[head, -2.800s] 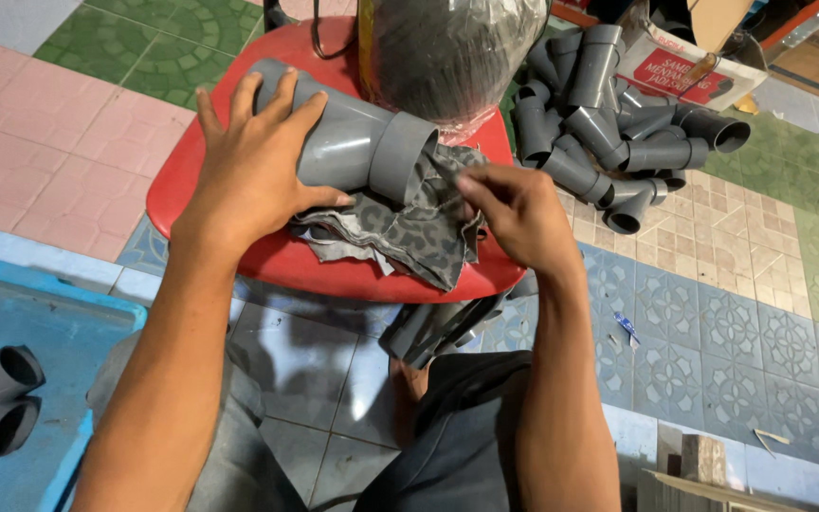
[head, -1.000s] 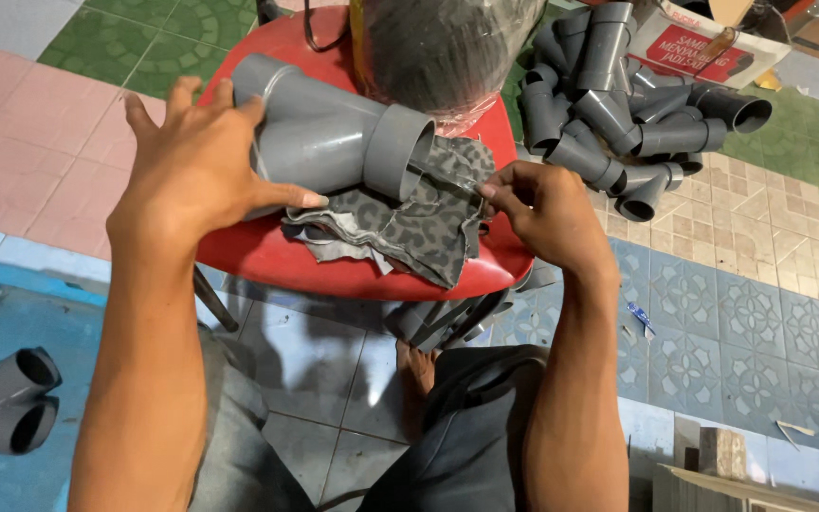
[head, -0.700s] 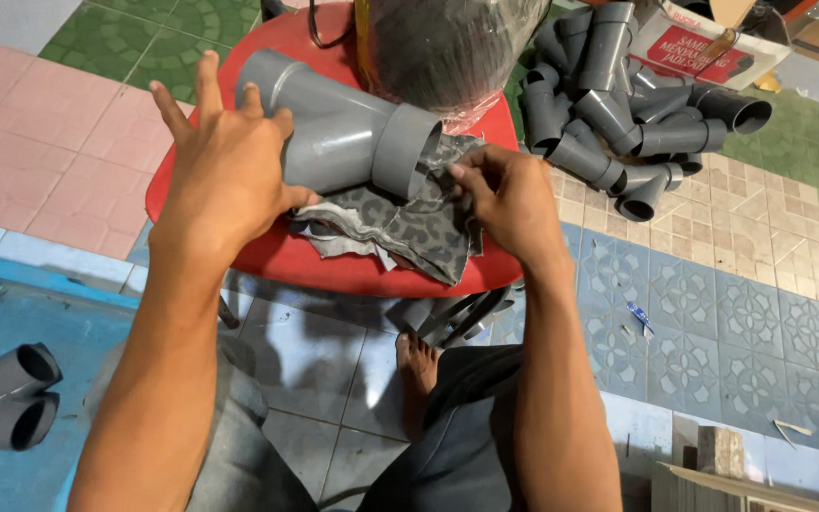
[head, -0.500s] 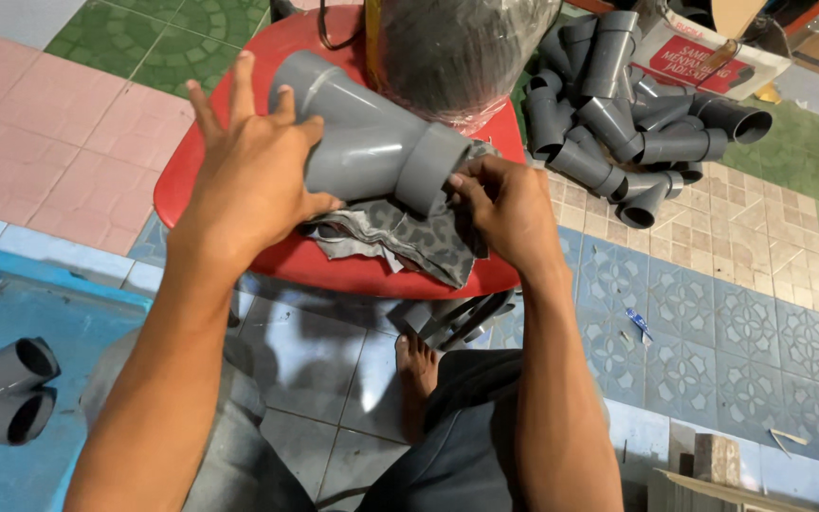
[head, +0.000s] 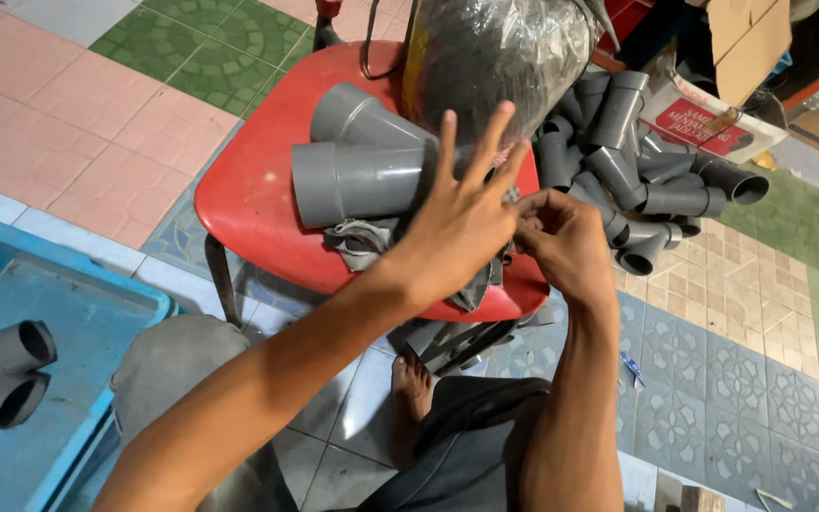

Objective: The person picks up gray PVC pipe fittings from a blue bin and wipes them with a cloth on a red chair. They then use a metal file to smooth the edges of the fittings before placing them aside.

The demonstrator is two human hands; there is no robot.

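A: Where is the left hand (head: 457, 228) at this moment?

B: It lies flat on the right end of the grey Y-shaped pipe fitting (head: 357, 166). The fingers (head: 447, 142) are spread wide and point up, away from the person. The palm presses on the fitting; the hand does not close around it.

A: And where is the fitting itself?

B: It lies on the red plastic stool (head: 258, 190). Its two open sockets stick out to the left of the left hand, one above the other. Under the hand and the fitting is a crumpled dark grey cloth (head: 367, 237), which hangs a little over the near edge of the stool.

A: What does the right hand (head: 561, 242) do?

B: It is just to the right of the left hand, almost touching it. The fingers are curled in a narrow pinch at the edge of the cloth. I cannot tell exactly what is between them, because the left hand hides that place.

A: What is around the hands?

B: Beyond the fingers of the left hand stands a clear plastic bag (head: 500, 57) with dark contents. To the right of the right hand is a pile of smaller grey pipe fittings (head: 637, 171) on the tiled floor (head: 97, 114). Far to the left of both hands, two more grey pipe ends (head: 2, 374) lie on a blue surface (head: 78, 322).
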